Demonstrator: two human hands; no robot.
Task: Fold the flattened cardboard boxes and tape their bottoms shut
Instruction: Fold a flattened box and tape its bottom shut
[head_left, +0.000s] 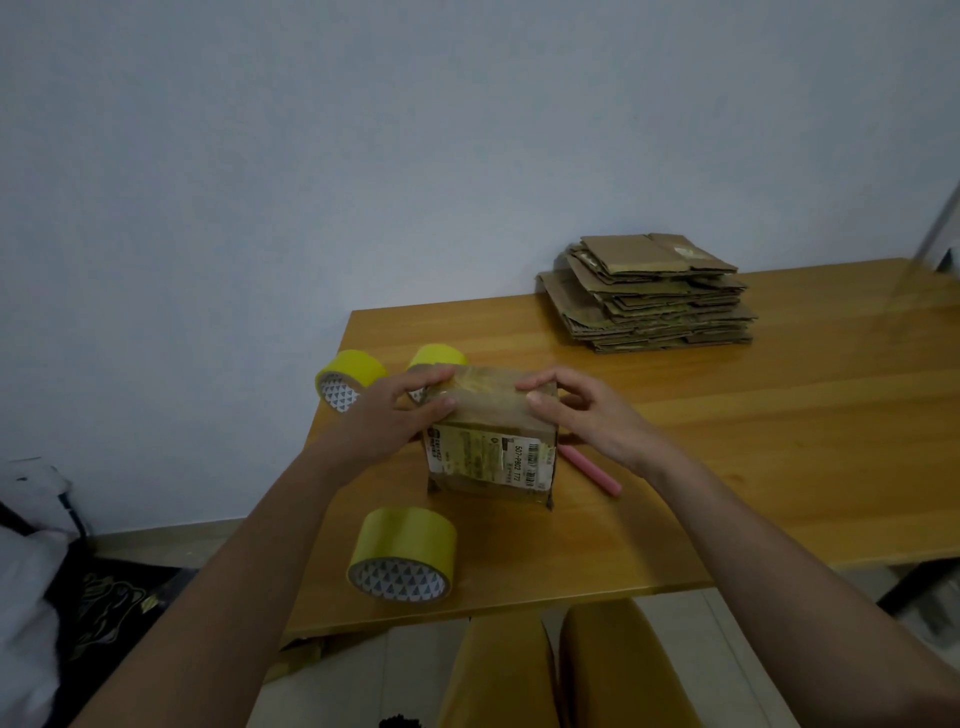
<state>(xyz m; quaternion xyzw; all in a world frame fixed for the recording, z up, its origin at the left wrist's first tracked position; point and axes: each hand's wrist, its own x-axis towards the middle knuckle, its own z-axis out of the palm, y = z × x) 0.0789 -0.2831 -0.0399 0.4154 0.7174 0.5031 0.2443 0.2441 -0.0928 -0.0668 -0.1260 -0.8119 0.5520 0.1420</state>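
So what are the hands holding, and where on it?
Both grip the folded box at its top: left hand on the left edge, right hand on the right edge.

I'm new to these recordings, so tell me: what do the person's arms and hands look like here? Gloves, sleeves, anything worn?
Both are bare. The left hand and right hand wear no gloves, and no rings, watch or bracelets show. The forearms are uncovered up to the picture's edge, with no sleeve in view. Below, the legs wear mustard-yellow trousers.
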